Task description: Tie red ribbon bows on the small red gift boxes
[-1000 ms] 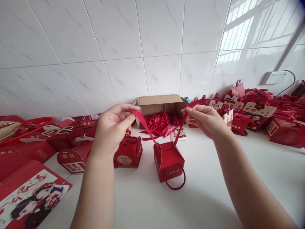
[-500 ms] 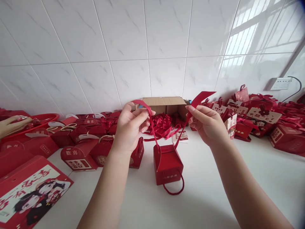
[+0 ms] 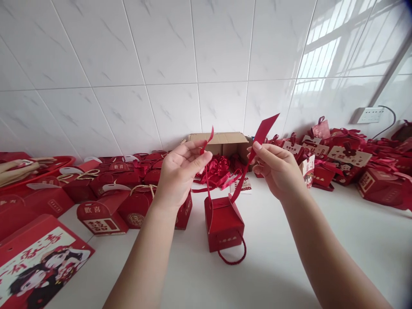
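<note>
A small red gift box (image 3: 225,225) stands on the white table, its red cord handle (image 3: 233,262) hanging down over the near side. A red ribbon (image 3: 242,184) runs through the top of the box, and its two ends rise in a V. My left hand (image 3: 183,169) holds one end between thumb and fingers, with the tip sticking up above them. The other end is pinched in my right hand (image 3: 273,165), where a wide tail points up and to the right. Both hands are above the box and apart from it.
Behind the box, a cardboard carton (image 3: 219,138) holds a heap of red ribbons (image 3: 219,169). Red boxes (image 3: 103,216) crowd the left, with a printed red bag (image 3: 41,262) nearer. Other people's hands (image 3: 19,169) are over a red basin (image 3: 69,162). Ribboned boxes (image 3: 349,159) are piled right.
My left fingers have shifted on the ribbon, so its end now points up instead of lying over them. The right tail stands steeper. The view has turned slightly right.
</note>
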`<state>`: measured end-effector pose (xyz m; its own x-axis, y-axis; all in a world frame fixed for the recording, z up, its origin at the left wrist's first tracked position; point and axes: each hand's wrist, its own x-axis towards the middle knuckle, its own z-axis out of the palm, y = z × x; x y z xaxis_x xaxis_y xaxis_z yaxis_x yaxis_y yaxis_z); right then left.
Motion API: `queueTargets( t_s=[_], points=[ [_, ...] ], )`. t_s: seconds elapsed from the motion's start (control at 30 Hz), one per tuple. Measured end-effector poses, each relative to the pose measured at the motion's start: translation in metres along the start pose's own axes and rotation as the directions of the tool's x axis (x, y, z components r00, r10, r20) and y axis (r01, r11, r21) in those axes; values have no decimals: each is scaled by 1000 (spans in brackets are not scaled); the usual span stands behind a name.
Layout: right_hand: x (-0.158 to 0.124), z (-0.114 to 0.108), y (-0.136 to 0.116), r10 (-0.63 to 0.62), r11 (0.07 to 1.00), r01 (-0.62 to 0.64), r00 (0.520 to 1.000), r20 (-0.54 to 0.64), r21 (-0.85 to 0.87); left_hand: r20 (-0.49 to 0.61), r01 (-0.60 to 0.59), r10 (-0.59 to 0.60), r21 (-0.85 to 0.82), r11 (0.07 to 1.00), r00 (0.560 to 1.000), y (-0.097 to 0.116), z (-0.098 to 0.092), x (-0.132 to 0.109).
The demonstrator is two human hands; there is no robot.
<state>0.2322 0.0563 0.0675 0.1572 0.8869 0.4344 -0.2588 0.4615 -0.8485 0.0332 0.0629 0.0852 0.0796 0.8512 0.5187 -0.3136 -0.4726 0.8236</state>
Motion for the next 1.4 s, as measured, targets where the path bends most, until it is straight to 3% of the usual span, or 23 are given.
queueTargets(
  t_s=[0.33, 0.47, 0.63, 0.8, 1.17, 1.4],
  points=[
    [0, -5, 0, -79, 996, 78, 996, -33, -40, -63, 0, -3, -42, 999, 998, 7, -1, -3],
    [0, -6, 0, -118, 992, 116, 993, -27, -48, -96, -34, 38, 43, 998, 995, 14, -2, -6],
    [-1, -5, -3, -106, 993, 105, 994, -16, -55, -164, -149, 188, 225, 963, 969, 20, 0, -11],
    [-2, -5, -4, -99, 993, 99, 995, -8, -69, -165, -209, 270, 314, 926, 949, 23, 1, -14],
    [-4, -3, -5, -120, 990, 121, 993, 22, -74, -166, -218, 264, 251, 943, 950, 17, 1, -9],
    [-1, -10, -8, -153, 984, 149, 988, -32, -98, -198, -188, 239, 247, 951, 950, 14, -4, -4]
  ],
)
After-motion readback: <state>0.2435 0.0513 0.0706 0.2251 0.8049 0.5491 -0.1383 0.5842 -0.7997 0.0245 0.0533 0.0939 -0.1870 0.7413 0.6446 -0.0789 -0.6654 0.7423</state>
